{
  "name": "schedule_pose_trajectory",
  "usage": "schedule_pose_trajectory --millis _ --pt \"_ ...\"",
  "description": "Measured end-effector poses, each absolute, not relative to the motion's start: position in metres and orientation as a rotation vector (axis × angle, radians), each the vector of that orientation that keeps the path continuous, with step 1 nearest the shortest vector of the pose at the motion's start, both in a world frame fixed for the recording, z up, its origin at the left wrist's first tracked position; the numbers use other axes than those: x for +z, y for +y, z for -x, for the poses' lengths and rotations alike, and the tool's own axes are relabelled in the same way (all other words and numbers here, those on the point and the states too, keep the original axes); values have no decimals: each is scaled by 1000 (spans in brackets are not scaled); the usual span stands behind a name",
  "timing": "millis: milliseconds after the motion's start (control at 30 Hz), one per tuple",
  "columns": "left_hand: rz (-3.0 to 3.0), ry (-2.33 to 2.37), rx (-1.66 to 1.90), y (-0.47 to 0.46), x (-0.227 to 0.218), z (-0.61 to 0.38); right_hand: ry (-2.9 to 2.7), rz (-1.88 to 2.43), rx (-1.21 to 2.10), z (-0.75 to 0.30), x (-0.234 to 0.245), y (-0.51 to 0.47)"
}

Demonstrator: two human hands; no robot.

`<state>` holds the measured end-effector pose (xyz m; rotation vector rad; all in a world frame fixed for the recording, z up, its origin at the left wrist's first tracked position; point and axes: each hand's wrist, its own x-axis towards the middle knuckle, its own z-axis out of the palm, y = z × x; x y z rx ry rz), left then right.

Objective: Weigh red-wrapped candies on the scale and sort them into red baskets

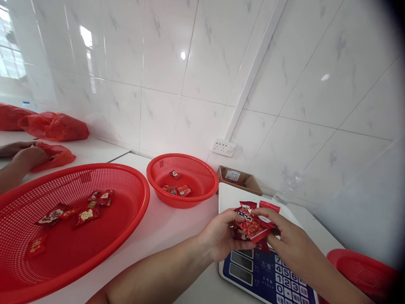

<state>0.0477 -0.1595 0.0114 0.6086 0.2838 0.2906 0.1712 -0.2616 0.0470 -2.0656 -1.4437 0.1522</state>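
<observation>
My left hand [221, 236] and my right hand [286, 236] meet over the white pan of an electronic scale [265, 274], both closed on a bunch of small red snack packets [253, 221]. A few of those packets stick up behind my fingers. The scale's blue front panel with its displays and number keys lies just below my hands.
A big red mesh basket [133, 219] at left holds several red packets, and a smaller red basket [186, 200] behind holds a few. A cardboard box [249, 181] sits by the tiled wall. Another person's hand [27, 156] touches red plastic bags [53, 126] far left. Another red basket rim [363, 266] is at right.
</observation>
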Motion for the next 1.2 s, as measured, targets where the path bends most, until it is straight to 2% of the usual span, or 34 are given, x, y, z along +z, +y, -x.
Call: schedule_pose_trajectory --millis 900,1200 --pt "-596 283 283 -159 13 -47 -1505 2081 35 -172 43 -263" --pt "-603 273 279 -160 11 -47 -1502 2081 110 -172 44 -264"
